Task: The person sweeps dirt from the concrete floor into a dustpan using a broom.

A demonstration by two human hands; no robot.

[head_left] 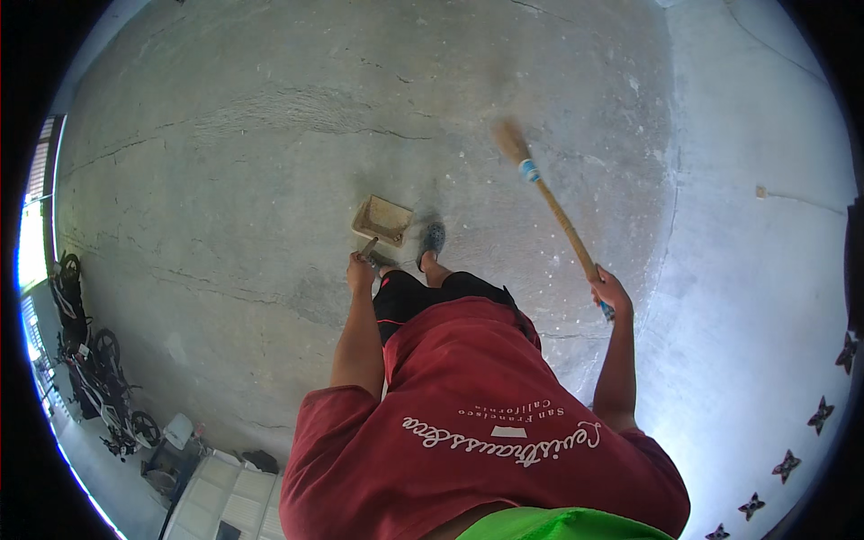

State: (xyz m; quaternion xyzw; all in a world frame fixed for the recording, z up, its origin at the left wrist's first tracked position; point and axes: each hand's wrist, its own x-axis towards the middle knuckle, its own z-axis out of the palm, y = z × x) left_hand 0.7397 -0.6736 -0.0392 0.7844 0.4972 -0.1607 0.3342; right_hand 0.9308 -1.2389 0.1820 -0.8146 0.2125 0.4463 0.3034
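My left hand (362, 272) is closed around the handle of a dustpan (386, 217), a worn beige plastic tray held in front of my feet. Some debris shows in the pan; whether its edge touches the floor I cannot tell. In my right hand (612, 291) is the upper end of a long-handled broom (561, 214). Its stick slants forward and to the left, with blue wrapping below the bristles. The tan bristle head (511, 138) is blurred, well ahead of the dustpan and to its right.
Cracked, speckled concrete floor (270, 175) spreads around my clogs (434, 237). A pale wall (736, 270) rises on the right, with star-shaped decorations (786, 466). Motorbikes (108, 385) stand at the left, near a bright opening. Behind me on the left is a white slatted piece (223, 489).
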